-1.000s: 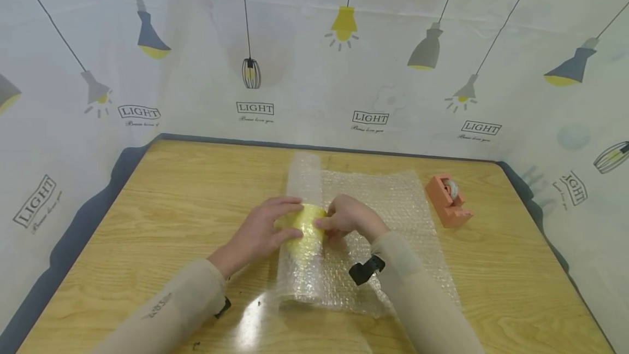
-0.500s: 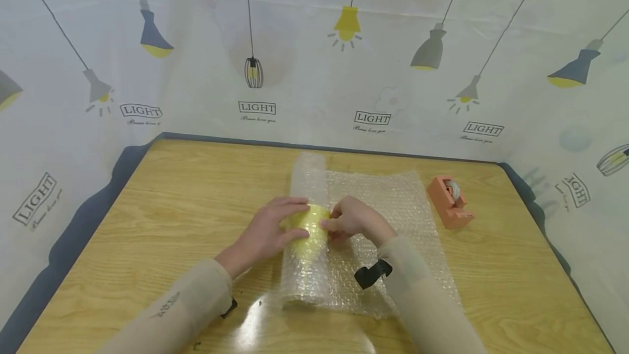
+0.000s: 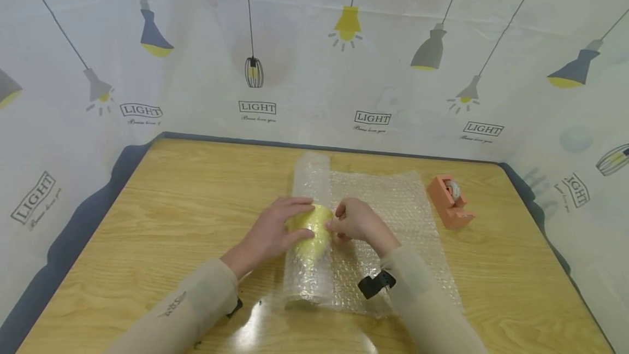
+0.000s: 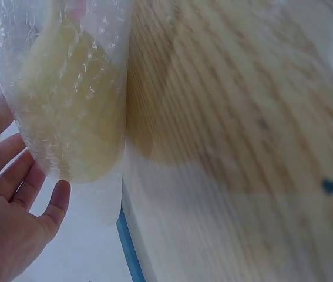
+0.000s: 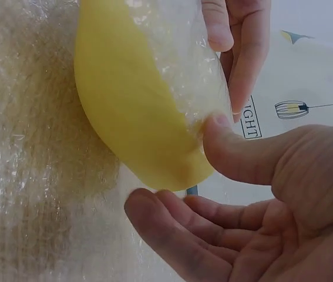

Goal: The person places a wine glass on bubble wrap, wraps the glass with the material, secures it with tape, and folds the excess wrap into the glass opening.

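A smooth, rounded yellow object (image 5: 119, 88) lies partly rolled in clear bubble wrap (image 3: 385, 193); its exact kind is not clear. My left hand (image 3: 270, 228) holds the roll from the left, thumb and fingers laid over the wrap. From the right, my right hand (image 3: 356, 222) touches it with the thumb. In the right wrist view that thumb (image 5: 236, 150) presses at the wrap's edge over the yellow surface, while the loosely bent fingers (image 5: 178, 241) sit just below. The left wrist view shows left fingertips (image 4: 31, 182) against the wrapped side.
An orange tape dispenser (image 3: 449, 204) with a tape roll stands to the right of the bubble wrap on the wooden table (image 3: 196, 190). The flat part of the sheet spreads right of the roll. A lamp-printed curtain (image 3: 304, 59) surrounds the table's back and sides.
The roll, with both hands on it, has shifted slightly right. My right hand's fingers have drawn back a little from the yellow object.
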### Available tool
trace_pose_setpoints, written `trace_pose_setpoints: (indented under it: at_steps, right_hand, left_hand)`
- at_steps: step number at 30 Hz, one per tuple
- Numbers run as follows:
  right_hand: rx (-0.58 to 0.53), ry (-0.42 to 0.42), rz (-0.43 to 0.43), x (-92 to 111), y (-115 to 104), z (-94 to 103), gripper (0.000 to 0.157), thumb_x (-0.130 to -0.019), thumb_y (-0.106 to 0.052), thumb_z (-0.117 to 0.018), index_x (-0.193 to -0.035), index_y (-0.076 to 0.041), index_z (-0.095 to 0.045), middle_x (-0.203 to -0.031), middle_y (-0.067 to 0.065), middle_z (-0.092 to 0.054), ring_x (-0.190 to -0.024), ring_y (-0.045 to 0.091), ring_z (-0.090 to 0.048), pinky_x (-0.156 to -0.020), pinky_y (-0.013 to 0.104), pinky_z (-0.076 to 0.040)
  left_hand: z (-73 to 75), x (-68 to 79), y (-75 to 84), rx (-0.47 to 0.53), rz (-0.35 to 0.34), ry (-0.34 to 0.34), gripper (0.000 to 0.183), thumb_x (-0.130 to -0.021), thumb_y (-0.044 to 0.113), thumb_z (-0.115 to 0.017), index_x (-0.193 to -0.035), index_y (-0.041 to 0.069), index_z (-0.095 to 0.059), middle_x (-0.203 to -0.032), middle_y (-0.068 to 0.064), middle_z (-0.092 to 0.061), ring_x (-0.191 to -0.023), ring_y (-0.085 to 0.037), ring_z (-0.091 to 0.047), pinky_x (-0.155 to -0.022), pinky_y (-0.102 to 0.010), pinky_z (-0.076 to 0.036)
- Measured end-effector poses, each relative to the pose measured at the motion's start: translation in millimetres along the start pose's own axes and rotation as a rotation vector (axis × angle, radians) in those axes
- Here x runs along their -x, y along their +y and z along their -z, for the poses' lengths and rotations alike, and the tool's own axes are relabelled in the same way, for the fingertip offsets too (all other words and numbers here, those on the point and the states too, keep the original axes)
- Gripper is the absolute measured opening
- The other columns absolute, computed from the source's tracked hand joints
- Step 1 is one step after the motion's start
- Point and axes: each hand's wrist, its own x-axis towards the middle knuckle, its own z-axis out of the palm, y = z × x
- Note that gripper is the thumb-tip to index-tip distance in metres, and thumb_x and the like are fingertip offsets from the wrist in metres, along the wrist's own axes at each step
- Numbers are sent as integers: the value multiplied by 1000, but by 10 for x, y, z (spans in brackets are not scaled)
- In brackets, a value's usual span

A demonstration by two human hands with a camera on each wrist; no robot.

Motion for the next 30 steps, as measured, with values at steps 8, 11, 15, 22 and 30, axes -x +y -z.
trace_pose_setpoints:
  at_steps: [8,11,15,22,30]
  right_hand:
    - [105,145,62,51,-14,-38,34,-90,-18,-81,-103,3,-59,-91,12,-65,-77,24,-64,-70,38,-58]
    - [134,185,98,73,-26,-48,31,-89,-15,-82,-101,3,-60,-90,13,-65,-79,25,-63,-71,39,-58]
    - [136,199,114,102,-36,-58,24,-90,-11,-80,-100,2,-62,-89,11,-66,-78,24,-63,-70,38,-57]
    - [146,221,178,126,-16,-58,14,-88,-6,-78,-92,1,-67,-81,9,-67,-75,21,-62,-67,34,-56]
    - [102,187,174,157,19,-39,12,-90,-5,-75,-96,4,-70,-82,11,-71,-68,18,-66,-63,30,-58]
  left_hand:
    - [-32,-23,17,7,-25,4,56,-88,26,-83,-137,6,-65,-148,-9,-59,-137,-30,-53,-117,-51,-42]
    - [-46,-31,18,14,-19,1,55,-88,26,-82,-137,6,-65,-148,-7,-59,-137,-29,-53,-117,-51,-42]
    - [-59,-46,29,15,-16,-2,55,-88,26,-82,-137,6,-66,-149,-6,-59,-137,-28,-53,-117,-50,-42]
    - [-81,-75,66,16,2,-15,56,-88,27,-83,-137,7,-65,-149,-5,-58,-138,-27,-51,-118,-49,-41]
    - [-133,-109,87,-6,-34,0,55,-87,28,-84,-134,5,-67,-146,-7,-61,-136,-28,-53,-118,-49,-41]
